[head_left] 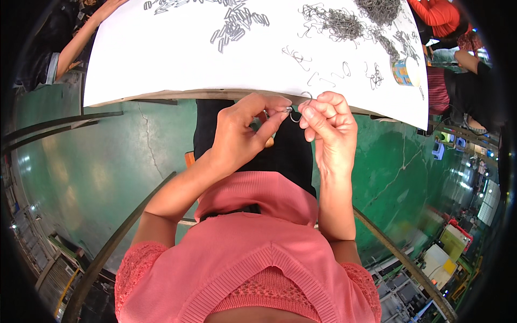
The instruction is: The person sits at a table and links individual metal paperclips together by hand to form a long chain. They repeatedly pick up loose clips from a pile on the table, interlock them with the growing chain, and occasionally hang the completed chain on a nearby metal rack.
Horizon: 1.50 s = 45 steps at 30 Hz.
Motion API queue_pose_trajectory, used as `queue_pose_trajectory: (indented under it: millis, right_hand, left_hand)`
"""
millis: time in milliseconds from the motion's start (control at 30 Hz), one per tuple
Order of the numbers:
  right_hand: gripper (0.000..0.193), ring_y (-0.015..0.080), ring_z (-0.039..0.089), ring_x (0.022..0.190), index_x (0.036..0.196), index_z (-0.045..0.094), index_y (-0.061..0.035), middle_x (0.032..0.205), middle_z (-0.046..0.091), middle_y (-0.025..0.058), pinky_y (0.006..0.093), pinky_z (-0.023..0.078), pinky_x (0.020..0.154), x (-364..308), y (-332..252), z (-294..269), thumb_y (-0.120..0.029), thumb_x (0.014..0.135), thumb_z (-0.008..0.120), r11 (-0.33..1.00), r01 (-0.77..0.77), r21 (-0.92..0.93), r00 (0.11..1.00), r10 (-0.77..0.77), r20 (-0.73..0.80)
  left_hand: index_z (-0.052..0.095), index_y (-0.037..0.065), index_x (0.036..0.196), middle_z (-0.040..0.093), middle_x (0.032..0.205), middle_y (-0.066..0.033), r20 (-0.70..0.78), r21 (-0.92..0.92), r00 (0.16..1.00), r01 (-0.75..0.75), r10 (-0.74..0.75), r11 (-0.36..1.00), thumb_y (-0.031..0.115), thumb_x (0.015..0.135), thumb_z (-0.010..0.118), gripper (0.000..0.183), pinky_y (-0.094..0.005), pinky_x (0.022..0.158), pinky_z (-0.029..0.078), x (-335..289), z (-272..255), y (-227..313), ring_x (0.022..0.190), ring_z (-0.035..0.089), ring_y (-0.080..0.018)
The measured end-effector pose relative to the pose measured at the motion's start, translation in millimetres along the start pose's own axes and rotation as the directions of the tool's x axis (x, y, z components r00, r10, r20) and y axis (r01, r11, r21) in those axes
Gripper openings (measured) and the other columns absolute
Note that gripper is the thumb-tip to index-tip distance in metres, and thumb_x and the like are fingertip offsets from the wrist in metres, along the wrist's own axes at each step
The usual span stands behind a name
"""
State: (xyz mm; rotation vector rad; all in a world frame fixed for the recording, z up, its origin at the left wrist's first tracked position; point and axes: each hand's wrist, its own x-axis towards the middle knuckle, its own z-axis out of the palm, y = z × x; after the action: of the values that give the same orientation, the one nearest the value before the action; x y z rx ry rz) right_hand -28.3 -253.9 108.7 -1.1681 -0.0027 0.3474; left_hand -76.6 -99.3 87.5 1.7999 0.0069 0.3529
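White table [177, 75]: the near edge runs just beyond both hands; the pale top likely serves to make the dark wire stand out.
Forearms: elbows bent, both reaching away from the body; left slants inward, right runs nearly straight out; they bring the hands together just short of the table edge, perhaps for a clear view of fine parts.
Link heap [237, 24]: long narrow metal loops, well beyond the left hand; seemingly set apart so shapes don't mix.
Hook heap [344, 24]: tangled wire, well beyond the right hand; likely kept on that side for easy reach.
Left hand [242, 126]: palm turned inward, thumb and forefinger closed in a pinch; grips a small piece at the tips.
Right hand [331, 121]: thumb and forefinger closed on a curved wire, other fingers half curled; looks a light, steadying hold.
Patterned tub [405, 72]: beyond and right of the right hand; off to the side, apparently out of the way.
Loose hooks [323, 78]: a few, just beyond the right hand.
Curved wire [295, 120]: between the hands, one bend showing past the right fingertips, another facing the left.
Small metal piece [289, 109]: at the left fingertips, against or very near the wire; contact unclear.
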Motion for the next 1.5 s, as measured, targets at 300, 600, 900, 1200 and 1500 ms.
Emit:
queue_pose_trajectory:
  millis: [300,600,900,1200,1500]
  right_hand:
    - [0.022,0.0157,0.064,0.07,0.094,0.05,-0.003,0.086,0.064,0.0136,0.0242,0.053,0.059,-8.9,16.9,19.2,0.007,0.081,0.064,0.961,0.278,-0.007,0.955,-0.277,-0.104]
    - [0.024,0.0174,0.064,0.08,0.094,0.049,-0.0019,0.087,0.062,0.0123,0.0281,0.056,0.066,-20.6,27.4,24.0,0.012,0.079,0.063,0.903,0.42,-0.094,0.903,-0.426,-0.055]
    - [0.025,0.0174,0.064,0.079,0.094,0.05,-0.0015,0.089,0.062,0.0126,0.028,0.055,0.066,-19.4,28.2,19.1,0.014,0.079,0.062,0.889,0.437,-0.133,0.893,-0.447,-0.054]
    - [0.021,0.0147,0.064,0.077,0.093,0.049,0.0005,0.089,0.064,0.0139,0.025,0.054,0.068,-2.8,37.6,17.3,0.011,0.08,0.062,0.851,0.494,-0.18,0.864,-0.503,-0.007]
    - [0.02,0.012,0.063,0.076,0.092,0.049,0.0009,0.087,0.065,0.0122,0.0229,0.053,0.066,6.2,45.6,8.9,0.009,0.081,0.063,0.793,0.522,-0.315,0.842,-0.538,0.04]
  left_hand:
    - [0.058,0.002,0.108,0.066,0.089,-0.0082,-0.02,0.067,0.984,-0.174,0.175,0.983,0.0,0.079,0.066,0.03,-0.0266,0.063,0.05,-4.2,-1.9,-3.6,0.072,0.062,-0.0152]
    - [0.066,0.004,0.102,0.064,0.094,-0.0122,-0.129,0.784,0.948,-0.083,0.292,0.616,0.007,0.082,0.06,0.02,-0.0363,0.071,0.05,80.6,-67.6,-121.1,0.087,0.059,-0.028]
    - [0.06,0.001,0.083,0.06,0.083,-0.0133,0.1,0.968,0.98,-0.136,0.171,0.212,0.003,0.074,0.055,0.011,-0.037,0.068,0.052,114.9,-71.9,-136.4,0.083,0.059,-0.0292]
    - [0.065,0.0,0.094,0.066,0.084,-0.0045,0.166,-0.109,0.955,0.264,-0.244,0.958,0.01,0.084,0.065,0.014,-0.0223,0.073,0.048,69.5,-32.9,-38.0,0.077,0.062,-0.0092]
    - [0.066,0.001,0.09,0.066,0.088,-0.0051,0.255,-0.148,0.936,0.286,-0.243,0.947,0.006,0.083,0.066,0.009,-0.024,0.075,0.048,49.3,-22.1,5.5,0.082,0.06,-0.01]
